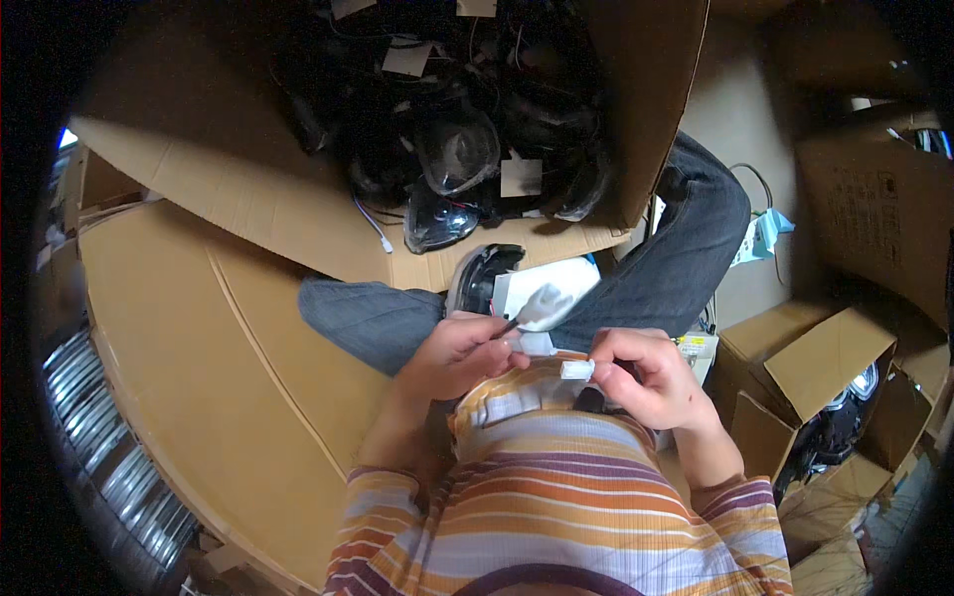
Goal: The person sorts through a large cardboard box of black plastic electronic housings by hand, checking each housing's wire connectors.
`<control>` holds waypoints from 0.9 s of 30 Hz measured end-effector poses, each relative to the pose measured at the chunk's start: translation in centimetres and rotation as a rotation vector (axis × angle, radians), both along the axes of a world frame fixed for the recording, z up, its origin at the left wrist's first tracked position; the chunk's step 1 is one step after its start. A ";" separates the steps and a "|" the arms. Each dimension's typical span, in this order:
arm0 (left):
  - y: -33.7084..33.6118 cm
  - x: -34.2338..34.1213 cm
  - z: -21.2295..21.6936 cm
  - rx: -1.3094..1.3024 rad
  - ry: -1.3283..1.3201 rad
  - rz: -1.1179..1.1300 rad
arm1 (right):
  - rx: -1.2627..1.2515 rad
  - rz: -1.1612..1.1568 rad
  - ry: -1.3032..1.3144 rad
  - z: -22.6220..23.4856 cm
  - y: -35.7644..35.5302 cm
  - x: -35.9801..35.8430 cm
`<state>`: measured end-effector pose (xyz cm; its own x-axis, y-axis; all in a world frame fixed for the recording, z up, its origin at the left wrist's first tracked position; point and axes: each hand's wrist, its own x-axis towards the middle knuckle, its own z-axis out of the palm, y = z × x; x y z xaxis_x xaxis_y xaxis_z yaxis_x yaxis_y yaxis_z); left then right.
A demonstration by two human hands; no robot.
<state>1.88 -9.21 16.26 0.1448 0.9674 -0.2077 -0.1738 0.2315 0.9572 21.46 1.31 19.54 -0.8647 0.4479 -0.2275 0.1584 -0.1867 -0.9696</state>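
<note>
I see my right hand [651, 377] pinching a small white plug [576, 371], and my left hand [462, 353] gripping its white mate [537, 344] at ten o'clock of it. Both look light, rigid, slippery plastic; I'd hold the bodies, not the thin wires.

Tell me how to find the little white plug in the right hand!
Start at the person's striped shirt low in the middle, then go up to the two hands above it. The right hand pinches a small white connector at its fingertips, pointing toward the left hand. It is blocky and plain, and sits lower than the white connector at the left hand's fingertips.
</note>
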 end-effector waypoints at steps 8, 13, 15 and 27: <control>0.2 -0.1 -0.1 0.089 -0.041 -0.116 | 0.060 0.001 -0.003 0.6 0.3 -0.3; 1.3 -0.2 0.2 0.129 -0.048 -0.182 | 0.023 -0.009 -0.073 0.9 0.2 -0.1; 1.4 -0.1 0.0 0.136 -0.035 -0.227 | 0.024 -0.019 -0.110 1.1 0.2 -0.2; 1.3 0.2 0.2 0.123 0.167 -0.236 | 0.167 0.138 -0.100 1.0 0.1 -0.3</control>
